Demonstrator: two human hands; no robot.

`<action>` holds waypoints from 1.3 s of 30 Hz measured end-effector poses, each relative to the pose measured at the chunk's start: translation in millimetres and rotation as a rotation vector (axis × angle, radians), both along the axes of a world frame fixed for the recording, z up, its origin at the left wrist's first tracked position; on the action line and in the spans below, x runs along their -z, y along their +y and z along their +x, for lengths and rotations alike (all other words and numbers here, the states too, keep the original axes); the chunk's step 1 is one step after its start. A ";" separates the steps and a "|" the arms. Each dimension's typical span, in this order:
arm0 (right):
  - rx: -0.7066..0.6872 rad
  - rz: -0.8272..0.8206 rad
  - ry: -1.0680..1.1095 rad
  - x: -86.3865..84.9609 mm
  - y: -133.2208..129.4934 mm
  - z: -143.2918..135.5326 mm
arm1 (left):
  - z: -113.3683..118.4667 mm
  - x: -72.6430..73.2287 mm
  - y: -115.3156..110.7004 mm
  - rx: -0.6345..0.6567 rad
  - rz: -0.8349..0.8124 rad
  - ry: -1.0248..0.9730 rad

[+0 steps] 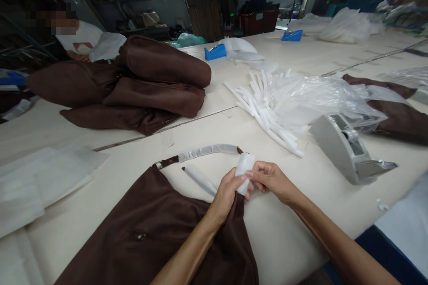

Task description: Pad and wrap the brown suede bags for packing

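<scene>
Stretching wide, table (pixel 284 240): pale, with piled bags (pixel 154 93) at far left.
Bag (pixel 133 213): brown, lying nearest the camera.
Strap (pixel 207 149): white-sleeved, arching beyond the bag.
Left hand (pixel 230 189): nearly closed, gripping a white wrap (pixel 244 164) at the bag's upper right corner.
Right hand (pixel 270 178): thumb and finger pinched on the wrap's edge.
</scene>
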State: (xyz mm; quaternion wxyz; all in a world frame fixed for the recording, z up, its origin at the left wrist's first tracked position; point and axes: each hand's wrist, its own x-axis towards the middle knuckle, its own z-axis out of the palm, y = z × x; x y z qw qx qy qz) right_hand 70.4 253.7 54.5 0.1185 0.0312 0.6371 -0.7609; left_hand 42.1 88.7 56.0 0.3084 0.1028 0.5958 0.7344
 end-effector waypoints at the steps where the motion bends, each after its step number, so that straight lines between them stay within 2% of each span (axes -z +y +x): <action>1: -0.012 -0.008 0.008 -2.2 0.3 -0.4 | 0.3 0.0 -0.1 -0.008 -0.004 -0.002; 6: -0.104 -0.029 -0.017 -3.4 9.6 -2.5 | 1.0 -0.2 2.8 -0.093 -0.040 0.004; 12: -0.148 -0.131 -0.066 11.1 11.0 -7.9 | 1.1 -4.6 2.2 -0.103 0.012 -0.057; 16: -0.153 -0.155 -0.067 15.6 6.1 -11.6 | -0.1 2.0 -2.0 -0.107 0.027 -0.163; 20: -0.176 -0.156 -0.068 11.6 4.1 -12.7 | -2.4 8.2 -2.1 -0.113 0.038 -0.209; 28: -0.082 -0.130 0.001 12.5 -6.6 -11.0 | -2.3 7.0 2.7 -0.122 0.006 -0.201; 35: 0.043 -0.147 -0.119 20.2 -18.6 -11.8 | -2.3 1.2 9.1 -0.036 0.004 -0.122; 39: 0.038 -0.154 -0.110 13.1 -11.9 -10.2 | -3.5 1.7 11.9 -0.076 0.020 -0.078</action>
